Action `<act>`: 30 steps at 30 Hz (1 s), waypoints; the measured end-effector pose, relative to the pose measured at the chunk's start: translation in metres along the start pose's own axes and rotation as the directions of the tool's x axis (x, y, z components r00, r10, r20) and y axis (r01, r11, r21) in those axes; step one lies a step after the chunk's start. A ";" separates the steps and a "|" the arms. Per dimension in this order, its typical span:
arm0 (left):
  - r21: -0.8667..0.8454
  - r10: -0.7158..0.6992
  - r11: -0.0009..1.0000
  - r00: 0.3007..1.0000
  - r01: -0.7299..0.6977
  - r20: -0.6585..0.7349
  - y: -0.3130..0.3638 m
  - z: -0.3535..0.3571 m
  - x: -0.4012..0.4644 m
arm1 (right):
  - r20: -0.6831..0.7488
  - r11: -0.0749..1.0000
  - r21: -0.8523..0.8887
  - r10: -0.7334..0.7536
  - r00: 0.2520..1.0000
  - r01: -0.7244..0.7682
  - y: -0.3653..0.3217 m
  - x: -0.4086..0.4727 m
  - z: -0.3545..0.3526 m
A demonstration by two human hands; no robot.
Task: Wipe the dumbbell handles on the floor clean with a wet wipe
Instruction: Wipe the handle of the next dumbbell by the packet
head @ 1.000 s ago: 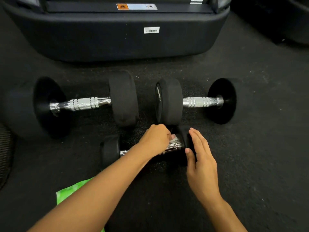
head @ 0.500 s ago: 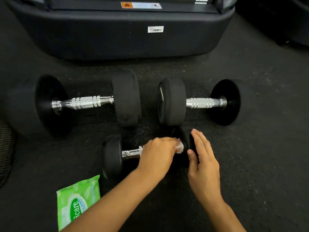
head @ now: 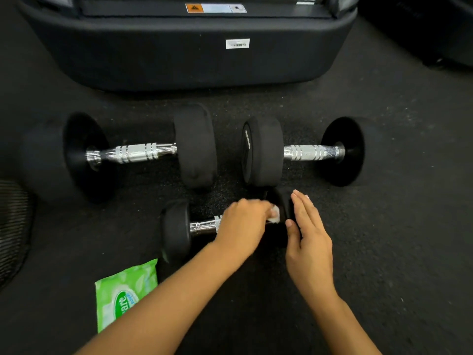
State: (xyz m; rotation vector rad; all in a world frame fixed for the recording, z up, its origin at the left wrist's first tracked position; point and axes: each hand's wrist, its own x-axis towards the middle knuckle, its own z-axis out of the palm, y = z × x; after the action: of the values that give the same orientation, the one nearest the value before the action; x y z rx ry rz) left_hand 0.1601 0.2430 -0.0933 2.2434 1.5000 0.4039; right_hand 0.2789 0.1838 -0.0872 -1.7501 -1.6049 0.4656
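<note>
Three black dumbbells with chrome handles lie on the dark floor. The small dumbbell (head: pixel 176 229) is nearest me. My left hand (head: pixel 243 226) is closed over its chrome handle (head: pixel 203 226), gripping a white wet wipe (head: pixel 275 216) that pokes out by the handle's right end. My right hand (head: pixel 307 239) rests flat, fingers straight, against the small dumbbell's right weight. Behind them lie a large dumbbell (head: pixel 133 152) at the left and a medium dumbbell (head: pixel 304 152) at the right.
A green wet-wipe pack (head: pixel 120 293) lies on the floor near my left forearm. A large black machine base (head: pixel 179 52) fills the back. A dark ribbed object (head: pixel 12 231) sits at the left edge.
My left hand slid the wipe along the small dumbbell's handle, first leftward then back toward its right end. The view shifted up, revealing the green pack. My right hand stayed put.
</note>
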 end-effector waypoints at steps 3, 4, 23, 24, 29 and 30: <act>-0.202 -0.113 0.968 0.975 0.151 0.189 -0.005 -0.018 0.021 | 0.005 0.999 -0.035 0.005 1.000 -0.005 -0.002 -0.001 0.000; -0.251 -0.122 0.953 0.972 0.171 0.201 -0.008 -0.021 0.022 | 0.013 0.998 -0.056 -0.004 1.000 0.005 -0.003 -0.001 -0.001; 0.117 0.273 0.961 0.929 -0.251 -0.248 -0.004 0.021 -0.021 | 0.168 0.893 -0.348 -0.240 0.956 0.285 0.018 0.005 0.002; 0.110 0.168 0.983 0.968 -0.149 -0.186 0.001 0.015 -0.012 | 0.160 0.891 -0.356 -0.238 0.958 0.281 0.016 0.005 0.003; -0.115 -0.151 0.979 0.976 0.170 0.157 -0.008 -0.009 0.023 | 0.127 0.894 -0.363 -0.233 0.964 0.264 0.014 0.005 0.003; -0.129 -0.136 0.979 0.979 0.156 0.151 -0.007 -0.010 0.022 | 0.127 0.897 -0.357 -0.230 0.965 0.260 0.015 0.006 0.002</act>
State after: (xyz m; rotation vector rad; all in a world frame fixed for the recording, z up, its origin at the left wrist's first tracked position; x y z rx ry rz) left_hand 0.1580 0.2673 -0.0874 1.9949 1.5017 0.2889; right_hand 0.2886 0.1901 -0.0980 -1.7753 -2.0469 0.1144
